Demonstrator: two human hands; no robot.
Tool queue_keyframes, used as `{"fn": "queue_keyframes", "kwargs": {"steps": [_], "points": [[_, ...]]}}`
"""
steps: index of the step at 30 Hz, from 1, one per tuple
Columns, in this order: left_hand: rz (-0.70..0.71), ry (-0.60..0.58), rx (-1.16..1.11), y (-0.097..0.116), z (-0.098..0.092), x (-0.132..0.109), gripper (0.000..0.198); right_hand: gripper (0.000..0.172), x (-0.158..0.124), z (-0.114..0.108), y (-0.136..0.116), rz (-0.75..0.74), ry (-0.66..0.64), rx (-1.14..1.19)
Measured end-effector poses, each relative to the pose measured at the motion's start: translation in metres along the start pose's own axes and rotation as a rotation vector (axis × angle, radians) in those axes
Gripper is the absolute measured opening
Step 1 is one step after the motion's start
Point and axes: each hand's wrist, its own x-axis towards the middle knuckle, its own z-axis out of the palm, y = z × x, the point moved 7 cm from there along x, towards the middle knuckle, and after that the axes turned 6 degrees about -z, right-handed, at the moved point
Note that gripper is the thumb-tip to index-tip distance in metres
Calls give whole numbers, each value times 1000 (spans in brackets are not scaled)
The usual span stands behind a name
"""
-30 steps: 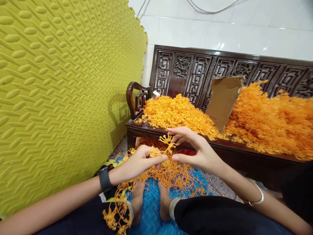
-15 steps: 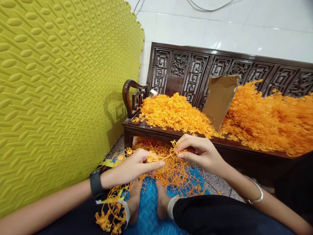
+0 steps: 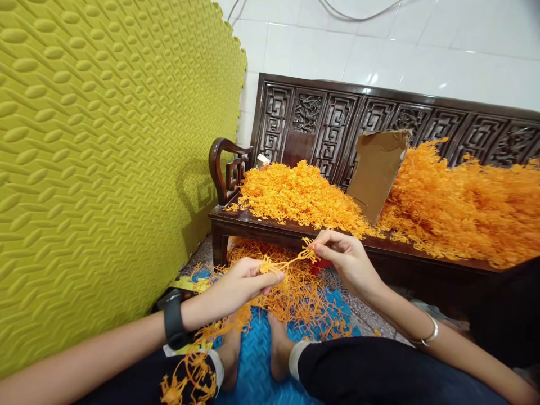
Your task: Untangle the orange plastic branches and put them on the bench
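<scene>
Between my hands stretches an orange plastic sprue (image 3: 291, 261), a thin branching piece with small spidery parts at its ends. My left hand (image 3: 244, 284) grips one end, thumb pressed against the fingers. At the other end, my right hand (image 3: 343, 256) pinches a spidery part between thumb and fingertips. Below both hands lies a tangled heap of thin orange runners (image 3: 295, 298) on the floor and on a blue mat (image 3: 253, 360). More orange bits (image 3: 185, 382) rest on my left trouser leg.
A dark carved wooden bench (image 3: 295, 225) stands ahead, bearing an orange pile (image 3: 295, 188), an upright cardboard piece (image 3: 377, 171) and a larger orange pile (image 3: 472, 208). A yellow textured foam mat (image 3: 105, 169) rises on the left. Something red (image 3: 320, 265) shows under the bench.
My right hand has shifted slightly right, and more of the branching sprue shows between my hands. My left hand has turned a little and still grips its end.
</scene>
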Motion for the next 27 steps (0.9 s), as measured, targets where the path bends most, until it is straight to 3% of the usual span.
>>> {"fn": "queue_keyframes", "kwargs": {"steps": [11,18,20,24,27], "points": [[-8,27,-4,3,1,3,37,12,0,-7,-1,-4,38,31],[-13,-1,7,7,11,5,38,13,-3,-15,-4,-18,71,0],[-23,7,21,5,10,5,39,13,-3,-28,-5,-22,109,8],[-120,118,0,-16,-10,4,46,13,-7,-79,-6,-132,421,74],[-165,148,-2,-31,-21,6,48,13,-8,-93,5,-95,418,46]]}}
